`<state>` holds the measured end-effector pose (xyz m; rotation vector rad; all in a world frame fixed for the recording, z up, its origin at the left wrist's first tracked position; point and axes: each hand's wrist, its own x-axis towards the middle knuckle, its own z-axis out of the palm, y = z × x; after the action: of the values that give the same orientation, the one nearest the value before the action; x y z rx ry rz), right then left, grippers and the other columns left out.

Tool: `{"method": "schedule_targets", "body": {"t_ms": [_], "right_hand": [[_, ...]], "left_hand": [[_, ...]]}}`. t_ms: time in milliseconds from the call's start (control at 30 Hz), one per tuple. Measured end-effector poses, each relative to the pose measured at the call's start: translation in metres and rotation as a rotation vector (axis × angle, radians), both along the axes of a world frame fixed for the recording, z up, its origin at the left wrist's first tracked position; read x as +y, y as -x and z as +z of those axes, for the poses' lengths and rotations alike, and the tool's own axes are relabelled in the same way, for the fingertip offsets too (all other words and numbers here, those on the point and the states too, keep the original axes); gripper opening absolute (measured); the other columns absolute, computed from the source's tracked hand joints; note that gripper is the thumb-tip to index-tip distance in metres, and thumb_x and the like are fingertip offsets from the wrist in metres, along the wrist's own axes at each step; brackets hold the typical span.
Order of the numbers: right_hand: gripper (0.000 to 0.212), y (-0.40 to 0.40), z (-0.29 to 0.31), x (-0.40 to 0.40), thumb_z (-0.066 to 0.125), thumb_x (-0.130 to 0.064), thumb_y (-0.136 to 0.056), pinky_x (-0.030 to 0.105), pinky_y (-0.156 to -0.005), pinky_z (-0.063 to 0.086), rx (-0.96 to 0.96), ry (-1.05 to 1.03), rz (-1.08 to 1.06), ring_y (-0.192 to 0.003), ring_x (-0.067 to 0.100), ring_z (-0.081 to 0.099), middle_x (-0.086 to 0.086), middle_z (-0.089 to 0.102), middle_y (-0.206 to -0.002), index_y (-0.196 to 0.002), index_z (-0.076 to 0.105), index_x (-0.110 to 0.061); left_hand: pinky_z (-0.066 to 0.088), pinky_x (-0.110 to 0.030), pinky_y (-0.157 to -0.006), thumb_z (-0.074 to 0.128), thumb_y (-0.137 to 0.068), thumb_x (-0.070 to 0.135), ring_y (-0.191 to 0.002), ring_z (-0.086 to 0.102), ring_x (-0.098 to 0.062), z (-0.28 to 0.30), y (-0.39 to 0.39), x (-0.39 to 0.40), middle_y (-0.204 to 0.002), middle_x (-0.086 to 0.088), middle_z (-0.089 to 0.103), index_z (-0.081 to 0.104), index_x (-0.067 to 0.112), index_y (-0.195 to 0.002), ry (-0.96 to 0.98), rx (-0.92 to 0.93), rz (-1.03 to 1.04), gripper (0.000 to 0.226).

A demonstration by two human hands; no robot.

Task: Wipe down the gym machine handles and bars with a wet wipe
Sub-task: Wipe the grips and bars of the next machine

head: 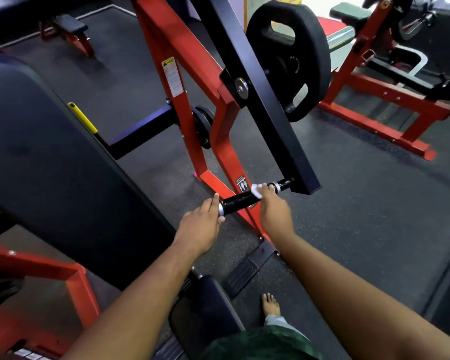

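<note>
Now your right hand (273, 209) presses a white wet wipe (256, 190) onto the black handle (240, 200) of the red-framed machine (172, 48), fingers curled over the wipe near the handle's far end, just short of the chrome collar (276, 187) by the black lever arm (257, 94); your left hand (202, 226) cups the handle's near end at its silver cap, fingers wrapped around it. Judge the wipe limp, light and damp, likely to bunch or slide, so keep it folded under the fingertips. Expect the handle to be rigid and glossy, probably slick once wet; steadying it at the capped end looks sensible, since the arm carries a weight plate (287, 58) and may swing. Count one wipe, one handle in hand, two hands, one plate on this arm, one yellow-tipped lever (82, 117) beside the dark pad (42, 162)
</note>
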<state>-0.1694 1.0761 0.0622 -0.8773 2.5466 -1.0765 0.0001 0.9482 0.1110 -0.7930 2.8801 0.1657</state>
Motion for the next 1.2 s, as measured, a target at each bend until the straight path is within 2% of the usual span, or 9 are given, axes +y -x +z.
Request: {"method": "schedule_targets", "body": {"t_ms": [133, 233, 300, 367, 600, 833, 900, 1033, 1200], "right_hand": [[0.052, -0.044, -0.002, -0.016, 0.046, 0.009, -0.096, 0.045, -0.113, 0.042, 0.123, 0.067, 0.216, -0.146, 0.027, 0.039, 0.014, 0.045, -0.155, -0.141, 0.056, -0.014], [0.052, -0.069, 0.006, -0.01, 0.05, 0.008, -0.095, 0.037, -0.118, 0.037, 0.005, 0.202, 0.344, -0.144, 0.02, 0.043, 0.013, 0.052, -0.15, -0.142, 0.058, -0.013], [0.046, -0.049, 0.02, -0.005, 0.052, 0.003, -0.097, 0.033, -0.097, 0.052, -0.117, 0.309, 0.189, -0.109, 0.016, 0.067, 0.007, 0.071, -0.121, -0.133, 0.067, -0.021], [0.045, -0.013, 0.033, -0.003, 0.049, 0.001, -0.098, 0.031, -0.086, 0.054, -0.115, 0.346, 0.019, -0.093, 0.013, 0.067, 0.002, 0.073, -0.11, -0.128, 0.069, -0.026], [0.028, 0.059, 0.045, -0.046, 0.051, -0.015, -0.096, 0.036, -0.074, 0.046, 0.107, -0.479, 0.469, -0.099, 0.039, 0.067, 0.02, 0.071, -0.104, -0.113, 0.072, -0.012], [0.028, 0.024, 0.068, -0.075, 0.054, -0.014, -0.1, 0.021, -0.097, 0.047, -0.183, -0.182, 0.789, -0.113, 0.011, 0.063, -0.004, 0.072, -0.12, -0.121, 0.073, -0.015], [0.031, 0.042, 0.07, -0.065, 0.052, -0.007, -0.099, 0.006, -0.084, 0.041, -0.159, -0.119, 0.685, -0.104, 0.009, 0.063, -0.005, 0.072, -0.112, -0.121, 0.072, -0.012], [0.028, 0.051, 0.058, -0.058, 0.049, -0.008, -0.095, 0.028, -0.069, 0.039, 0.081, -0.453, 0.633, -0.098, 0.033, 0.066, 0.014, 0.071, -0.104, -0.111, 0.072, -0.011], [0.028, 0.012, 0.052, -0.076, 0.049, -0.014, -0.094, 0.038, -0.081, 0.054, 0.075, -0.295, 0.746, -0.094, 0.028, 0.067, 0.007, 0.074, -0.101, -0.107, 0.073, -0.018]], "left_hand": [[0.043, -0.04, -0.102, 0.034, -0.11, 0.042, -0.132, 0.051, -0.021, 0.0, 0.006, 0.004, -0.155, -0.001, 0.043, 0.019, 0.013, -0.162, 0.045, 0.011, 0.047, 0.061], [0.039, -0.04, -0.107, 0.036, -0.11, 0.042, -0.138, 0.047, -0.019, -0.002, 0.007, 0.004, -0.156, 0.0, 0.043, 0.022, 0.015, -0.162, 0.031, 0.017, 0.073, 0.06], [0.038, -0.039, -0.107, 0.038, -0.11, 0.043, -0.136, 0.048, -0.018, -0.002, 0.008, 0.006, -0.154, 0.0, 0.045, 0.024, 0.015, -0.161, 0.028, 0.038, 0.094, 0.06], [0.037, -0.038, -0.108, 0.037, -0.109, 0.045, -0.135, 0.049, -0.017, -0.001, 0.009, 0.008, -0.152, 0.001, 0.047, 0.027, 0.015, -0.159, 0.045, 0.048, 0.099, 0.06], [0.033, -0.042, -0.117, 0.039, -0.108, 0.048, -0.134, 0.051, -0.017, -0.001, 0.014, 0.013, -0.15, 0.002, 0.051, 0.035, 0.016, -0.155, 0.057, 0.066, 0.15, 0.057], [0.026, -0.045, -0.119, 0.04, -0.108, 0.045, -0.14, 0.047, -0.016, -0.001, 0.006, 0.011, -0.153, 0.004, 0.05, 0.024, 0.018, -0.162, 0.036, 0.079, 0.185, 0.062], [0.025, -0.045, -0.12, 0.04, -0.108, 0.045, -0.144, 0.042, -0.016, -0.001, 0.001, 0.011, -0.159, 0.003, 0.044, 0.018, 0.017, -0.163, 0.034, 0.082, 0.184, 0.065], [0.026, -0.047, -0.122, 0.039, -0.108, 0.047, -0.147, 0.038, -0.017, -0.003, -0.001, 0.011, -0.165, 0.0, 0.033, 0.009, 0.014, -0.164, 0.05, 0.069, 0.177, 0.072], [0.027, -0.046, -0.122, 0.042, -0.107, 0.046, -0.15, 0.033, -0.016, -0.005, 0.001, 0.009, -0.17, 0.0, 0.02, 0.006, 0.014, -0.164, 0.02, 0.089, 0.176, 0.075]]}}
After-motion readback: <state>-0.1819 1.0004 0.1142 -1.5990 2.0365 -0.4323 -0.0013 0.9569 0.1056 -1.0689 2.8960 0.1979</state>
